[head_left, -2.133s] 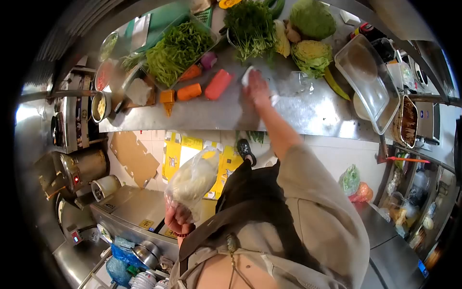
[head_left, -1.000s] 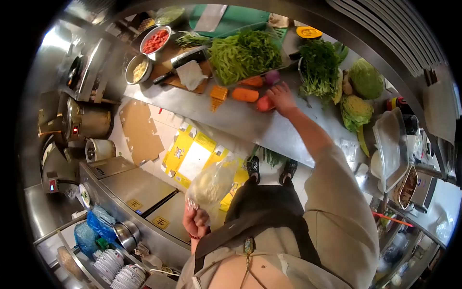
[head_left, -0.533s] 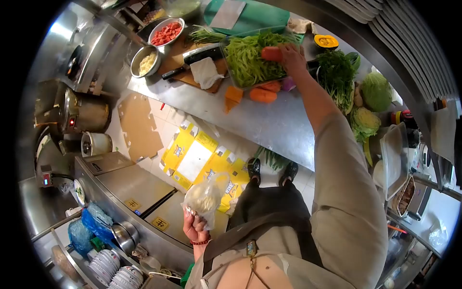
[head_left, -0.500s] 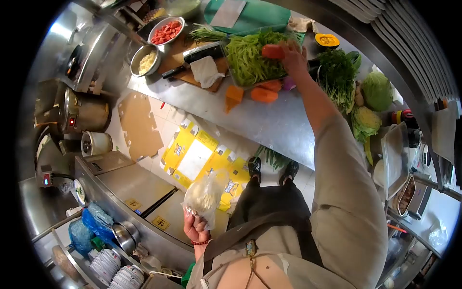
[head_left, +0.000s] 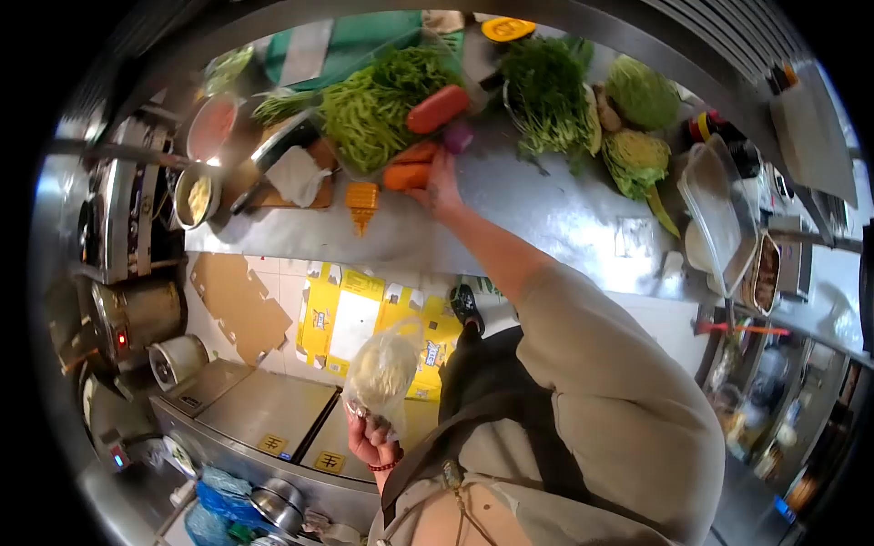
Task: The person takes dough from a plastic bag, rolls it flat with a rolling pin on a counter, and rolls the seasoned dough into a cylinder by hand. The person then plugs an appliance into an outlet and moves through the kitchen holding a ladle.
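Note:
A clear plastic bag (head_left: pixel 382 369) with a pale lump inside hangs from my left hand (head_left: pixel 371 440), whose fingers are closed round its gathered end. At the front edge of a tray of sliced green vegetable (head_left: pixel 362 123), my right hand (head_left: pixel 439 187) has its thumb and fingers round a thick orange carrot piece (head_left: pixel 407 176) on the counter. A second carrot piece (head_left: pixel 416 153) lies just behind it. Close to my fingertips is a purple onion (head_left: pixel 458 137). A reddish sausage-like piece (head_left: pixel 438 108) rests on the tray's right side.
An orange grater-like piece (head_left: pixel 361 206) lies on the steel counter (head_left: pixel 300 229). To the left are a white cloth (head_left: pixel 297 176), a knife (head_left: pixel 248 194) and a bowl of pale chopped food (head_left: pixel 198 197). Leafy herbs (head_left: pixel 546 96) and cabbages (head_left: pixel 642 93) are right.
My right hand has let go of the reddish piece, now on the tray's right side, and moved down to the carrots. My left hand still holds the bag. The view has turned right.

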